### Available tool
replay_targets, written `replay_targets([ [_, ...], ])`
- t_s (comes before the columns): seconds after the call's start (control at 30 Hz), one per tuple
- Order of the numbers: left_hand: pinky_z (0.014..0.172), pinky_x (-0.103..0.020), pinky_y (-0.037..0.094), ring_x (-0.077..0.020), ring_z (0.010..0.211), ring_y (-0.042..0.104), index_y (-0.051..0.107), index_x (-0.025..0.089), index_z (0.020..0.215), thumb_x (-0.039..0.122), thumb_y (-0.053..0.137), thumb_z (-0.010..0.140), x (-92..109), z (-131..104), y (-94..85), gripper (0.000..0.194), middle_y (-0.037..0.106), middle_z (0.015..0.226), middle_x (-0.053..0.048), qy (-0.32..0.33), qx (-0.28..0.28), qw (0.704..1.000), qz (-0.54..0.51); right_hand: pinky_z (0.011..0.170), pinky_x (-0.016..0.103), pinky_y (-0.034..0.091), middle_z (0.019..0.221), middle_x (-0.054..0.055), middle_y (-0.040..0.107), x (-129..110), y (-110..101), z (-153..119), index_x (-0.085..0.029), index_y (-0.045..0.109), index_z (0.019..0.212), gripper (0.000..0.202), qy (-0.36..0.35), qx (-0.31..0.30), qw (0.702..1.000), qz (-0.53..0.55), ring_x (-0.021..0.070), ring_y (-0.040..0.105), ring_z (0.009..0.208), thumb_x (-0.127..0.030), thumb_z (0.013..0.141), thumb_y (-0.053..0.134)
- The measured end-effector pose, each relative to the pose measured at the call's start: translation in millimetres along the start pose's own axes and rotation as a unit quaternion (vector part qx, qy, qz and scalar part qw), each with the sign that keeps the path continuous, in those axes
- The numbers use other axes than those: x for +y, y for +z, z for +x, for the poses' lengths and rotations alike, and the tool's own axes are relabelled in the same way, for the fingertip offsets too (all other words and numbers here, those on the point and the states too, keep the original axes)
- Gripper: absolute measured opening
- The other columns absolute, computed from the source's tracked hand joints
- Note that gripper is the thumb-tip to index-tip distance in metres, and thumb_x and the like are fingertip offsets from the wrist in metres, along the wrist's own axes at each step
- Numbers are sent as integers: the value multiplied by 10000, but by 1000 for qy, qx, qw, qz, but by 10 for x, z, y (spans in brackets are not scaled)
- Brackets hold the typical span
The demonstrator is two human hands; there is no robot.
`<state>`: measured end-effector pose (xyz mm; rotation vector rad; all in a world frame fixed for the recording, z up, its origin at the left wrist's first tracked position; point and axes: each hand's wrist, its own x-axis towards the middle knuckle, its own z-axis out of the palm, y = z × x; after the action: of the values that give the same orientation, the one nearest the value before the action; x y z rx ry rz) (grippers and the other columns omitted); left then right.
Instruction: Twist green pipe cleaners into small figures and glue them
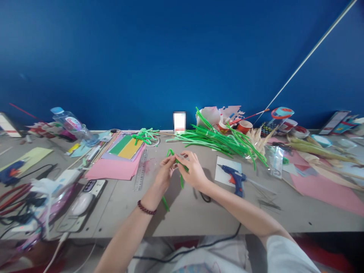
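Observation:
Both hands meet over the middle of the table around a bent green pipe cleaner [182, 181]. My left hand [167, 168] pinches it near its upper bend. Close against it, my right hand [192, 169] has its fingers closed on the same pipe cleaner. One green end hangs below the hands, and another green piece shows beside my left wrist. The exact spot where the fingertips meet is partly hidden. A large heap of green pipe cleaners [216, 140] lies behind the hands, and a smaller light green bundle [146, 135] sits to its left.
A blue glue gun [239, 181] rests on white paper to the right. On the left are pink paper sheets [113, 168], a clear ruler [141, 170], a phone [82, 204] and a plastic bottle [72, 125]. Dried husks [256, 142] and cups [244, 127] stand at the back right.

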<state>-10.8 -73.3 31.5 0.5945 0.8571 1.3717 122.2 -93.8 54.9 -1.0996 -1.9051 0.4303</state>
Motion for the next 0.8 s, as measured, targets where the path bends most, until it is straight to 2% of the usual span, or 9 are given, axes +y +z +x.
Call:
replay_targets([
  [0.1,591,-211,433,-89,572,553,690,176,658,251,802,555,47,42,-12,170,657,640,16,41,24,998,47,891,395,421,1040,104,585,8,-121,112,-242,631,1146,337,3,-24,999,29,231,522,970,-225,845,481],
  [0.23,649,-221,439,-89,596,557,674,183,673,264,795,570,129,91,-57,178,642,638,30,105,28,991,81,737,304,462,870,42,655,81,-213,287,-232,621,1063,277,129,-29,985,116,174,605,792,-241,833,466],
  [0.3,694,-229,449,-97,649,584,662,186,670,268,806,554,179,98,-80,202,654,672,26,109,12,992,59,701,284,454,779,24,662,137,-181,366,-216,634,973,237,176,-67,977,98,164,619,730,-210,818,454],
  [0.43,713,-269,471,-119,665,598,644,187,634,328,822,524,276,55,-87,252,649,679,15,80,-74,994,5,695,304,423,650,42,653,229,72,529,-197,649,658,87,192,-219,956,-36,223,633,742,-222,736,620],
  [0.53,694,-317,479,-133,611,576,621,188,603,398,838,481,334,-3,-68,326,611,617,16,70,-130,989,1,705,310,427,602,52,637,247,390,682,-182,588,515,213,215,-249,943,-51,246,643,772,-207,697,697],
  [0.6,680,-334,472,-132,563,546,594,182,578,432,850,437,362,-33,-58,384,563,547,25,65,-135,989,8,730,330,447,677,69,654,234,611,781,-168,596,550,209,233,-257,936,-60,246,639,813,-205,733,689],
  [0.67,665,-335,460,-118,520,508,572,177,561,448,856,410,381,-52,-53,420,517,496,37,62,-131,989,13,757,330,482,855,64,661,215,789,853,-167,644,759,117,245,-263,931,-56,199,627,856,-261,825,622],
  [0.73,655,-329,448,-108,503,484,564,175,554,460,854,411,392,-65,-51,431,484,472,44,60,-135,989,13,784,335,506,1032,54,623,206,890,886,-178,614,994,182,245,-259,934,-32,175,608,914,-309,884,551],
  [0.8,650,-324,439,-114,518,489,560,179,554,464,846,436,399,-76,-52,421,456,461,47,60,-145,988,11,796,345,515,1117,58,588,220,900,888,-187,572,1099,246,231,-247,941,8,174,597,945,-326,903,521],
])
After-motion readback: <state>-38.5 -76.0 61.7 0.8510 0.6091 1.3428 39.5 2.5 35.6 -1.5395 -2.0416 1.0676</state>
